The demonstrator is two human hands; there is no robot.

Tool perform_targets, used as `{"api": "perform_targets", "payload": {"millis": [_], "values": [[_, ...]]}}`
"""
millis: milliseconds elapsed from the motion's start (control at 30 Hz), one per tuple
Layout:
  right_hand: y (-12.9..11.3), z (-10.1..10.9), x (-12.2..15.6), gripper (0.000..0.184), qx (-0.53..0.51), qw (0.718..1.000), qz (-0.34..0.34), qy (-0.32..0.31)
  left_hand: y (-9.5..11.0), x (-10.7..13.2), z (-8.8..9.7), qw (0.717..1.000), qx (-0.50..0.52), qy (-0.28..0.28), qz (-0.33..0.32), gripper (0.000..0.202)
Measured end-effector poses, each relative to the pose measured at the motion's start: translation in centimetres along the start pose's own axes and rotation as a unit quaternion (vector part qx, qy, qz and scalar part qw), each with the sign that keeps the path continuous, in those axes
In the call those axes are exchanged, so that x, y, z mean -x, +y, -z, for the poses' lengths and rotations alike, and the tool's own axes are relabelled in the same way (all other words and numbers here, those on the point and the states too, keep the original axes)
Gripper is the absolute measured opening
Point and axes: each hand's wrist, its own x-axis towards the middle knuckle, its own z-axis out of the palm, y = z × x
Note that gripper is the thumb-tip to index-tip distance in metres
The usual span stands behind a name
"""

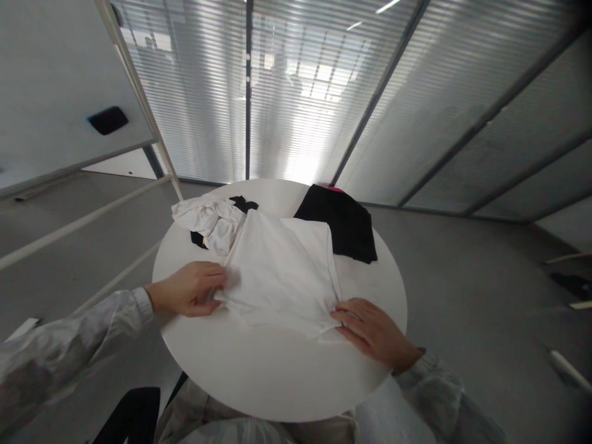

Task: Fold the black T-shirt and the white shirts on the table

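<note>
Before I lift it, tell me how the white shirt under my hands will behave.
The white shirt will probably go floppy and sag, since it lies flat in soft folds on the round table. It looks thin, so likely light. Pushed, it should bunch rather than slide whole; it already wrinkles where the left hand pinches its edge and the right hand presses its corner.

**Inspector A:** Colours, please, starting with the round table [277,376].

**Inspector B:** Plain white top, no pattern. The flat garment [282,271] spread on it is also plain white, unprinted.

**Inspector A:** The crumpled bundle [210,222] at the far left?

**Inspector B:** White again, with a black piece [244,203] showing behind and beneath it.

**Inspector A:** And the folded cloth [345,225] at the far right?

**Inspector B:** Solid black, with a sliver of pink at its far edge.

**Inspector A:** Sleeves [69,345]?

**Inspector B:** Pale grey-white, faintly mottled. Floor grey; the blinds [300,92] show fine white horizontal stripes.
</note>
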Motion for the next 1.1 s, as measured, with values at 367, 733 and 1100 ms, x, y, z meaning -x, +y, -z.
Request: {"api": "perform_targets", "payload": {"millis": [367, 733, 1100], "values": [[-0.4, -0.2, -0.4, 0.019, -0.019, 0.999, -0.01, 0.024, -0.6, -2.6, -2.5, 0.889, 0.22, 0.011, 0.401, 0.048], [-1.6, 0.2, -0.7, 0.016, 0.001, 0.997, 0.044, 0.064, 4.0, -3.7, -3.1, 0.59, 0.608, 0.139, 0.513, 0.052], [-1.1, 0.6, -1.6, 0.009, -0.086, 0.996, -0.022, 0.023, 0.9, -1.4, -0.3, 0.826, 0.251, -0.182, 0.471, 0.064]]}}
